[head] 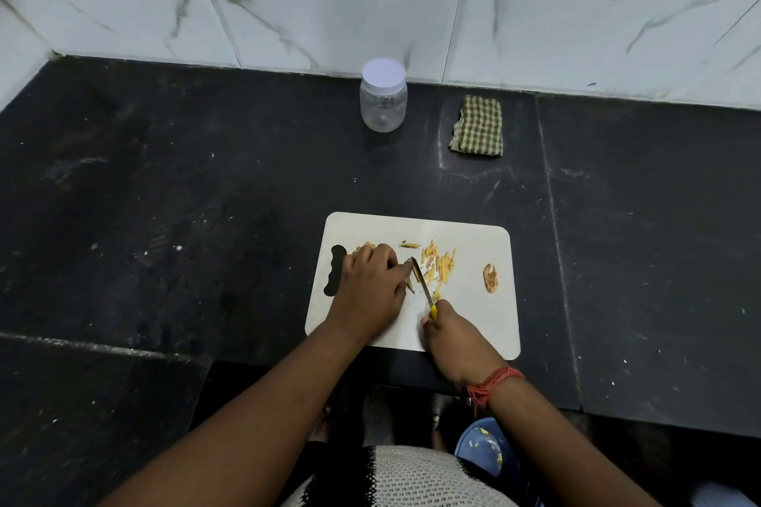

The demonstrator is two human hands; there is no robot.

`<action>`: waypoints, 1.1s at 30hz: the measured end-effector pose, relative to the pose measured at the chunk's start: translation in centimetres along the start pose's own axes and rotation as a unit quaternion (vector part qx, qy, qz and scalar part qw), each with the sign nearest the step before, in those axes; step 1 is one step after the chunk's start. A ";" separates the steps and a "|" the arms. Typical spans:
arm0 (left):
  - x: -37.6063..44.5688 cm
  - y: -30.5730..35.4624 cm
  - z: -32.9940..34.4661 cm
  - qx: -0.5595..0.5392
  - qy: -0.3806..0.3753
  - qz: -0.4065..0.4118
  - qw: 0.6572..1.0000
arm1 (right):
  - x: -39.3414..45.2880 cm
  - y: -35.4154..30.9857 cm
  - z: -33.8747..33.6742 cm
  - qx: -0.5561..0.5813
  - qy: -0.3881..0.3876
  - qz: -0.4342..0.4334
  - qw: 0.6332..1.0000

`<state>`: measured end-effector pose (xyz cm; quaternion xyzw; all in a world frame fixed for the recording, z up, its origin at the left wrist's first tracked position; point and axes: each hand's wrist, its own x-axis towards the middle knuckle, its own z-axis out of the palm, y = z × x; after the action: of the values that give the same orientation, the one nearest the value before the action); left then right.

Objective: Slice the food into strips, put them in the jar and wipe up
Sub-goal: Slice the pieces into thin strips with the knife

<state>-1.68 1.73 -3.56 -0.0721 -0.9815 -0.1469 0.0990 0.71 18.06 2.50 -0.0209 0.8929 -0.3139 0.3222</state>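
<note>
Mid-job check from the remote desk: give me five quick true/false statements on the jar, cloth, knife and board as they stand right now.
1. The jar has its white lid on. True.
2. The checked cloth lies on the cutting board. False: it lies on the dark counter, right of the jar.
3. The right hand holds the knife. True.
4. Cut strips are already in the jar. False: they lie on the board; the jar looks empty.
5. The left hand holds the jar. False: it rests on the board, fingertips by the blade.
</note>
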 end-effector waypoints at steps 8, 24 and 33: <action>0.2 0.0 -0.3 0.028 0.010 0.030 0.999 | 0.4 -0.2 0.0 -0.043 -0.025 0.007 0.999; 0.4 0.1 0.1 0.054 0.026 0.036 0.998 | 0.7 0.2 0.1 -0.037 -0.021 0.023 0.999; 1.4 1.6 -0.3 -0.031 -0.043 -0.115 0.992 | 0.9 0.3 0.1 -0.046 -0.035 0.049 0.997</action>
<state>-2.75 3.27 -2.52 0.0315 -0.9816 -0.1848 0.0373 0.09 18.00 1.71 -0.0027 0.8942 -0.2556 0.3675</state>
